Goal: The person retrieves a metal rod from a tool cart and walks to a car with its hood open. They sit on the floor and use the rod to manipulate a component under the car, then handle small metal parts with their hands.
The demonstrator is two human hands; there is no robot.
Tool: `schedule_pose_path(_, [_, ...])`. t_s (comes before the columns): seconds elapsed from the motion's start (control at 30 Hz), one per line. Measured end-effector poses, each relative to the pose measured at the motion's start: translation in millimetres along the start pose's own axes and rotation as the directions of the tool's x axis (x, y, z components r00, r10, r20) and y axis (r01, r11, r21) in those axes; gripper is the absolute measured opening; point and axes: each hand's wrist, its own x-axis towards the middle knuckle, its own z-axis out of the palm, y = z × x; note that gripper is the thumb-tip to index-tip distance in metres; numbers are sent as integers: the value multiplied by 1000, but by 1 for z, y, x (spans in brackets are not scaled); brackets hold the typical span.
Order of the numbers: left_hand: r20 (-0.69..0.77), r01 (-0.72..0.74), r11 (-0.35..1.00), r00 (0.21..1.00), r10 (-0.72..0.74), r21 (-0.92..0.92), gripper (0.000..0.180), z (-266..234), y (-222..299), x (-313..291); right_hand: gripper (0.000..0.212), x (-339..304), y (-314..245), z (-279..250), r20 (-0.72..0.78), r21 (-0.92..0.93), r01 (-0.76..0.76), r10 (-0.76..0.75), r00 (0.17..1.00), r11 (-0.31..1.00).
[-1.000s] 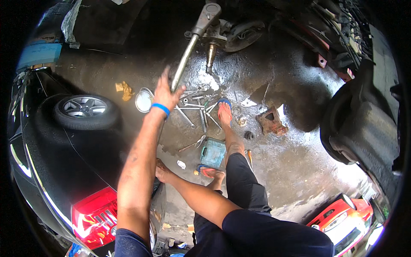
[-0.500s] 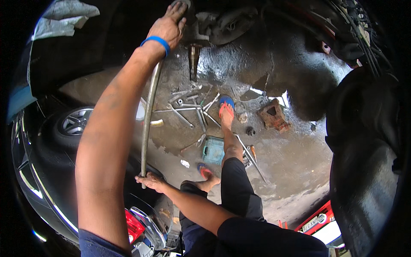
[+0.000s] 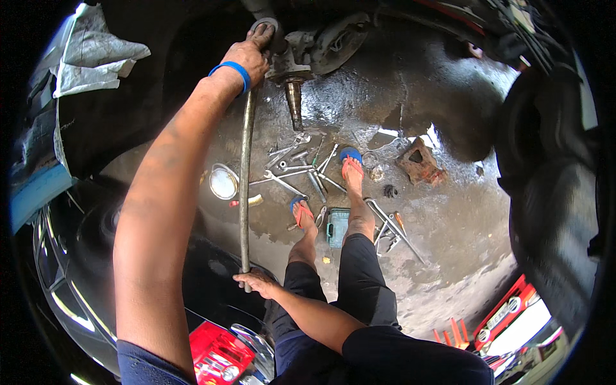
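Note:
My left hand (image 3: 247,56), with a blue wristband (image 3: 232,72), is closed over a round metal head (image 3: 264,27) at the upper middle, beside a greasy steering knuckle (image 3: 292,56). A tapered stub axle (image 3: 294,106) points down from that knuckle. Below my left hand a long metal pipe (image 3: 244,186) hangs nearly upright; whether it joins the round head is hidden by the hand. My right hand (image 3: 258,283) grips the pipe close to its lower end, fingers passing round it.
Wrenches and other hand tools (image 3: 301,170) lie on the wet floor near my sandalled feet (image 3: 351,168). A teal plastic box (image 3: 337,228), a rusty brake caliper bracket (image 3: 420,162) and a white round lid (image 3: 224,182) are there too. A black car (image 3: 83,256) stands left.
The pipe's lower end and my right hand have shifted right and slightly down in view. My left foot has stepped forward. The knuckle now shows more fully as the view has shifted.

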Motion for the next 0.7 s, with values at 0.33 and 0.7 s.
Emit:
schedule_pose_path(0.33, [69,28,991,997,-38,133,48,4,-23,25,38,-25,14,4,29,53,196,-198,980,979])
schedule_pose_path(0.7, [209,-166,868,975,73,468,28,-1,-14,27,42,-45,8,12,6,-2,220,-220,975,975])
